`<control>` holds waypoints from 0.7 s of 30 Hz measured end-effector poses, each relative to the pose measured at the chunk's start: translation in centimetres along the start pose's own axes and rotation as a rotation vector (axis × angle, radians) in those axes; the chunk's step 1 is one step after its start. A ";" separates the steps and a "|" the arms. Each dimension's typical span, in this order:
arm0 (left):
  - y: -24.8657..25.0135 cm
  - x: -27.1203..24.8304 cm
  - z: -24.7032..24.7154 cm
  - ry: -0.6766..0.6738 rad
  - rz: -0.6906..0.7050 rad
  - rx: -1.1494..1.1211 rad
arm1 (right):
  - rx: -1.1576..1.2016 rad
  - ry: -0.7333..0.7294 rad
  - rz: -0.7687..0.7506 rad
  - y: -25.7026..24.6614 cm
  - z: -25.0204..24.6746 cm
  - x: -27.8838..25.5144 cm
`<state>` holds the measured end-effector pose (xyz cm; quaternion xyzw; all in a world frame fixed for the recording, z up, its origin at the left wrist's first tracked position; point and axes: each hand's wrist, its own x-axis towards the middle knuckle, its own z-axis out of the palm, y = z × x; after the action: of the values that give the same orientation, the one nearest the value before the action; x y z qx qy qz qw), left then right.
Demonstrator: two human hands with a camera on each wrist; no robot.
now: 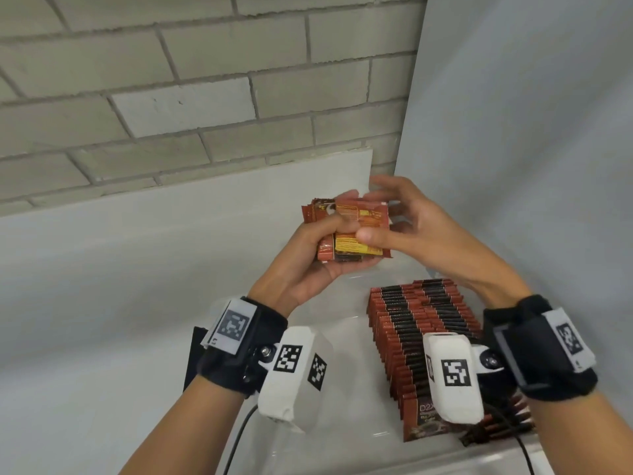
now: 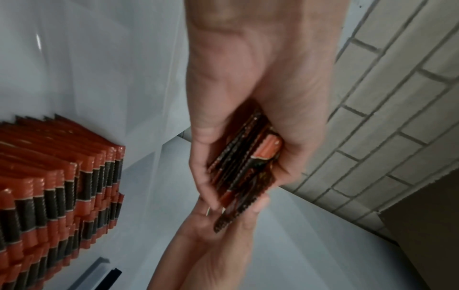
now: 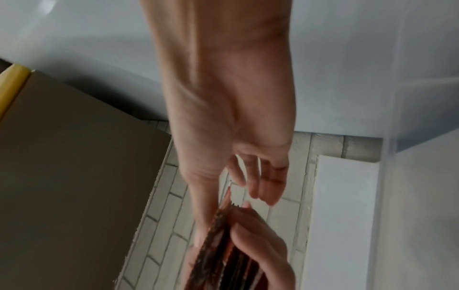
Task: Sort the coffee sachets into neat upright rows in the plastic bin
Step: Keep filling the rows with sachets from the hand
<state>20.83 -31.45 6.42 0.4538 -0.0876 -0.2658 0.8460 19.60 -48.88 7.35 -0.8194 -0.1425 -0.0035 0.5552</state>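
A clear plastic bin (image 1: 346, 437) at near right holds upright rows of sachets (image 1: 411, 323), while above it the left hand (image 1: 308, 269) has its grip closed around a small bundle (image 1: 356, 231), the right hand (image 1: 421, 231) touching it with loose, spread fingers.

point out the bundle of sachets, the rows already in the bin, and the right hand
bundle of sachets (image 1: 356, 231): head view, on the orange front label.
rows of sachets (image 1: 411, 323): head view, on the top edges.
right hand (image 1: 421, 228): head view, on the palm.

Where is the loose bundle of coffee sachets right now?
In the head view the bundle of sachets is at centre, gripped by the left hand, above the bin, right hand touching it.
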 end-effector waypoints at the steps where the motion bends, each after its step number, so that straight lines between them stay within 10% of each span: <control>1: 0.0 0.1 -0.1 0.020 0.022 -0.011 | -0.009 -0.006 0.029 0.1 -0.1 0.0; 10: -0.4 0.4 -0.3 0.026 -0.126 -0.157 | 0.242 0.181 -0.175 -1.4 -1.5 -0.7; 21: -0.8 0.2 0.8 -0.149 -0.004 -0.145 | 0.030 -0.077 -0.129 -4.1 -3.6 -4.4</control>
<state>20.37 -32.50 6.17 0.3704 -0.1297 -0.3061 0.8673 14.92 -51.71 11.75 -0.7998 -0.2161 -0.0058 0.5600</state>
